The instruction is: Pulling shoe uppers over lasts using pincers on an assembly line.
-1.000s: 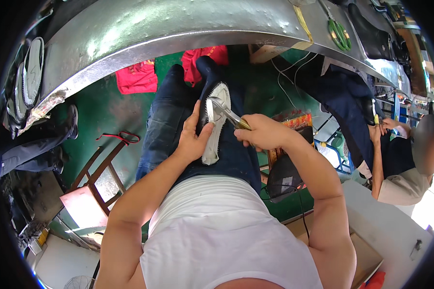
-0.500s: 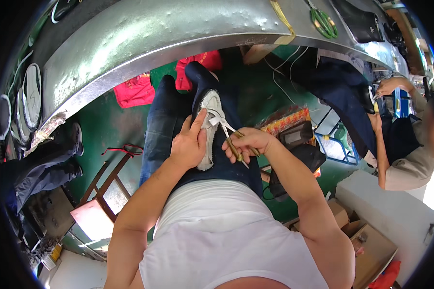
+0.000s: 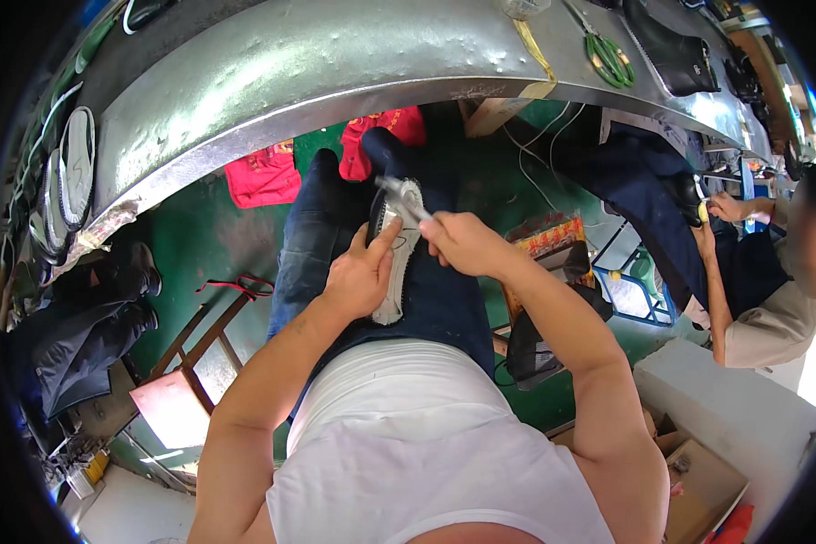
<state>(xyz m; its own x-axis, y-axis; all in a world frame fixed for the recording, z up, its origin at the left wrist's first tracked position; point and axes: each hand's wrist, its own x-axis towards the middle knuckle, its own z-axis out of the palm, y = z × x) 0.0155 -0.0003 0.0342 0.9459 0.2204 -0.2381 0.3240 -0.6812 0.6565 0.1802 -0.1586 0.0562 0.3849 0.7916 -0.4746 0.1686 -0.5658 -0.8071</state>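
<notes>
Shoe (image 3: 396, 272) lies pale underside up across the lap, on the worker's jeans (image 3: 308, 245), long axis running away from the body. All places below taken from it.

Main change: the metal pincers (image 3: 406, 207). Half a second ago the handles stood spread at the shoe's right side. Now the handles are drawn together, mostly hidden in the fist, and the head sits over the shoe's far half, reaching toward its left edge. Tool is blurred, so probably moving quickly; contact with the rim cannot be told.

Right hand (image 3: 467, 243), just right of the shoe's far half: fist closed around the pincer handles, further from the body than half a second ago. Left hand (image 3: 358, 272), on the shoe's left side: gripping it, index and thumb laid on the underside, other fingers partly hidden. Much the same hold as before.

Reading of it: the open-handled moment looks like a release or re-set, and the present closed grip like a fresh stroke on the rim. Edge work seems under way rather than finished; the left hand serves as the clamp.

Beyond the shoe: the metal table (image 3: 335, 54), well apart.
</notes>
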